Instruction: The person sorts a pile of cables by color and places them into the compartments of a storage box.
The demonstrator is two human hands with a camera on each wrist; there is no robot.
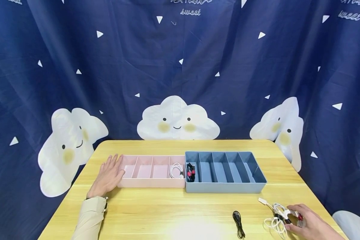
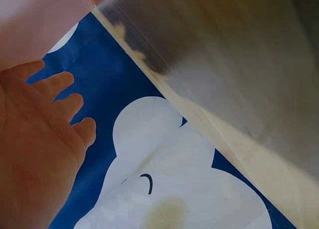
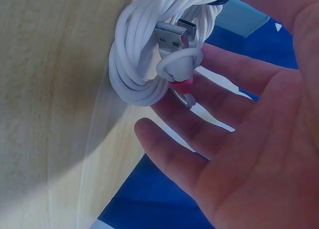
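Observation:
A pink divided tray (image 1: 151,183) and a blue-grey divided tray (image 1: 225,188) stand side by side. My left hand (image 1: 108,175) rests over the pink tray's left end, fingers stretched out; in the left wrist view the palm (image 2: 37,134) shows beside the pink wall. At the table's right, my right hand (image 1: 310,223) pinches a coiled white USB cable (image 3: 137,55) between thumb and fingers; it has a red tie and metal plugs. Beside it lies more white cable (image 1: 276,216) with a black strap, overlapping in view. A coiled black cable (image 1: 238,224) lies left of these.
A coiled white cable (image 1: 176,170) sits in the pink tray's rightmost compartment. Black cables with red ties (image 1: 190,172) sit in the blue-grey tray's leftmost compartment. The wooden table (image 1: 144,206) ends before a dark blue curtain (image 1: 123,73) with printed clouds.

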